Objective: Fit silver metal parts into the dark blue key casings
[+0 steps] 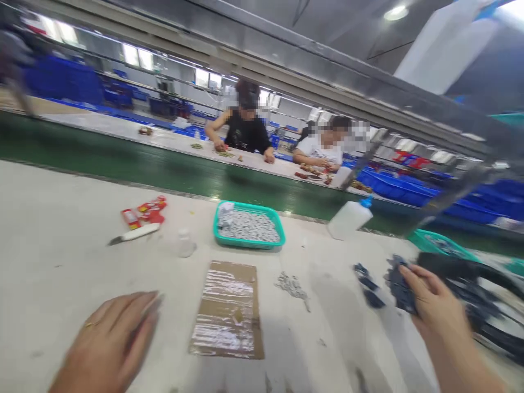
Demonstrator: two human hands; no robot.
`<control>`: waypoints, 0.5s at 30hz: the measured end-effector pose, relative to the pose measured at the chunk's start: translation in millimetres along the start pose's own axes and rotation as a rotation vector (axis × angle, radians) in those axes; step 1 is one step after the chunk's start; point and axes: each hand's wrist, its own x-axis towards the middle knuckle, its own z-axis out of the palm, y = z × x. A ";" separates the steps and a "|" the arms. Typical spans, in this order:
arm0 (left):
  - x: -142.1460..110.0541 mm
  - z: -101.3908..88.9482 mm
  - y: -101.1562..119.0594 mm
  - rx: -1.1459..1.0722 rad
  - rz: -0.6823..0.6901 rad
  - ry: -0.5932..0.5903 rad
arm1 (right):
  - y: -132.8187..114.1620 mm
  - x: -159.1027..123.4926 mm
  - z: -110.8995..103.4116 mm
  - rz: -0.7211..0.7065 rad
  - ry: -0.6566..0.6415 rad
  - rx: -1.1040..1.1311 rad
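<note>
My right hand [436, 297] grips a cluster of small dark blue-grey parts [401, 284] at the right side of the table. A few loose dark parts [368, 285] lie just left of it. My left hand [112, 335] rests low on the left, fingers stretched out and a ring on one, with nothing visible in it. Between my hands lies a piece of brown cardboard [230, 308] streaked with white lines. Small grey pieces [292, 285] are scattered to the cardboard's right. Behind it stands a green basket [249, 245] filled with small grey-white pieces.
A white bottle with a blue cap [350, 220] leans near the far edge. To the left are a small clear jar [185, 243], a white-handled knife [137, 233] and red packets [145, 212]. A black container [450, 267] stands at right. Two people sit across the green belt [172, 166].
</note>
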 end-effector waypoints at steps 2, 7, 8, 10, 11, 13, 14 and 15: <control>1.4 -8.7 6.3 0.074 -0.011 0.004 | -49.3 -34.9 29.0 -0.009 -0.116 0.101; 0.9 -12.5 10.5 0.056 -0.223 0.046 | -171.1 -177.2 126.1 -0.628 -0.690 0.179; 0.1 -12.7 9.3 0.050 -0.252 0.051 | -185.8 -207.9 149.3 -0.723 -0.839 0.188; -1.5 -15.1 4.2 0.048 -0.282 0.049 | -201.2 -261.3 195.3 -0.831 -1.032 0.097; -2.3 -17.4 0.2 0.045 -0.292 0.040 | -203.1 -282.7 215.9 -0.853 -1.068 0.056; -3.6 -23.6 -10.6 0.045 -0.297 0.011 | -200.8 -314.4 247.9 -0.882 -1.113 0.001; -4.2 -26.9 -16.7 0.049 -0.292 -0.006 | -198.6 -325.1 258.4 -0.892 -1.129 -0.019; -4.6 -29.7 -22.6 0.054 -0.283 -0.023 | -197.0 -332.8 265.4 -0.901 -1.144 -0.029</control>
